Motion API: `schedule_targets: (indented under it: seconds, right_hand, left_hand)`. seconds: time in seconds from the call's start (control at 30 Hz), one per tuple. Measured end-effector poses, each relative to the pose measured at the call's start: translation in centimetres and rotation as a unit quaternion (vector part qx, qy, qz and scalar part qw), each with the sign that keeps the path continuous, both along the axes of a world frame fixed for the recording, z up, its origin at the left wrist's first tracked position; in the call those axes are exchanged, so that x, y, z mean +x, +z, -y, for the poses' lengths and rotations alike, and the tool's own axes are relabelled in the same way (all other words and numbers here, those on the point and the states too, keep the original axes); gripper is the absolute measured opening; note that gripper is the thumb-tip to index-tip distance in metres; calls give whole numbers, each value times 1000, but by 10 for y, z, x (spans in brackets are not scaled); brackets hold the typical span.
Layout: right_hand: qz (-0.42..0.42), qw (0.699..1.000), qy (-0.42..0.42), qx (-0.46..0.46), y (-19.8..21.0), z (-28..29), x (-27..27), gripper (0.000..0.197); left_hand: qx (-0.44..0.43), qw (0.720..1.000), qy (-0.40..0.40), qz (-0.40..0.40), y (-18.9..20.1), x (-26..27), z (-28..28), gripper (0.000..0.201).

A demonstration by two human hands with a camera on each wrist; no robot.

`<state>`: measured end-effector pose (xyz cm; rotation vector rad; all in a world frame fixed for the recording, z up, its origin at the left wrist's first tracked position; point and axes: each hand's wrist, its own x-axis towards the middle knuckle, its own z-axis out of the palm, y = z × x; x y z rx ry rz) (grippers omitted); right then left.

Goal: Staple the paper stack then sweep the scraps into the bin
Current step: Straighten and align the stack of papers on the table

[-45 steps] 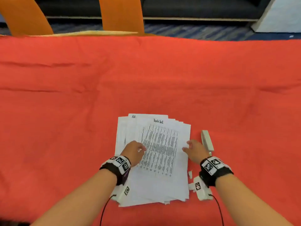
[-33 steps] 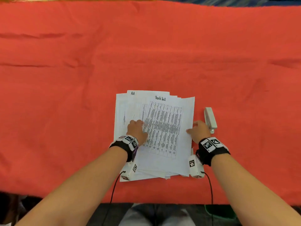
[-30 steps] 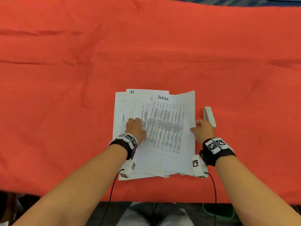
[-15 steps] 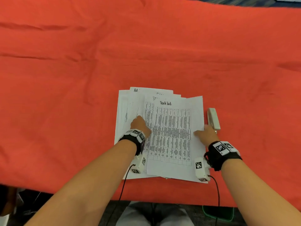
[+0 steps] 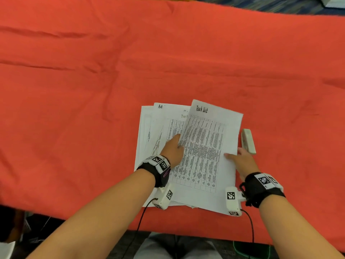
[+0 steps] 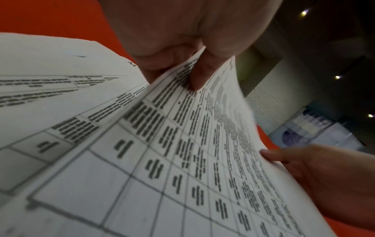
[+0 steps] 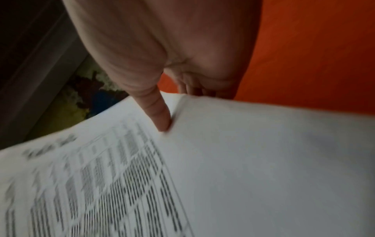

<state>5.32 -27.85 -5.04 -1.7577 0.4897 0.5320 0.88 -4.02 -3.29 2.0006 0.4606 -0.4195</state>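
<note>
A loose stack of printed white sheets (image 5: 160, 128) lies fanned on the red tablecloth near its front edge. The top sheet (image 5: 207, 150), headed "Task list", is raised and skewed to the right, held by both hands. My left hand (image 5: 178, 140) pinches its left edge; in the left wrist view the paper's edge runs between the fingers (image 6: 205, 70). My right hand (image 5: 231, 156) grips the right edge, thumb (image 7: 160, 117) on top and fingers under the sheet. A white stapler (image 5: 248, 140) lies on the cloth just right of the papers, beyond the right hand.
The red tablecloth (image 5: 93, 90) spreads wide to the left, right and far side. A ragged bit of paper (image 5: 193, 206) pokes out under the stack's near edge. A green-rimmed object (image 5: 251, 249) stands on the floor below the table's front edge.
The top sheet has slid right, come up off the stack and tilted. Both hands went from resting on the papers to gripping this sheet's edges. The stapler has stayed put.
</note>
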Motion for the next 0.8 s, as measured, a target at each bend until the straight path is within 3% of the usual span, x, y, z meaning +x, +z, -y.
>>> schedule_targets:
  seconds: [0.07, 0.13, 0.2, 0.37, 0.5, 0.67, 0.8]
  right_hand:
    - [16, 1000, 3, 20, 6, 8, -3, 31]
    - [45, 999, 0, 25, 8, 18, -6, 30]
    - [59, 998, -10, 18, 10, 27, -8, 30]
    - [44, 998, -35, 1, 4, 37, -8, 26]
    - [35, 999, -9, 2, 9, 24, -8, 29]
    - [2, 1000, 10, -24, 2, 6, 0, 28]
    - [-26, 999, 20, -31, -4, -8, 3, 24]
  left_hand:
    - [16, 1000, 11, 4, -2, 0, -2, 28]
    - [110, 993, 34, -6, -5, 1, -7, 17]
    - [182, 981, 64, -32, -11, 2, -13, 31]
    - [217, 968, 88, -87, -21, 5, -19, 80]
    - [165, 972, 120, -112, -25, 13, -18, 102]
    - [140, 977, 79, -140, -25, 14, -24, 78]
    - [213, 966, -3, -144, -20, 11, -24, 67]
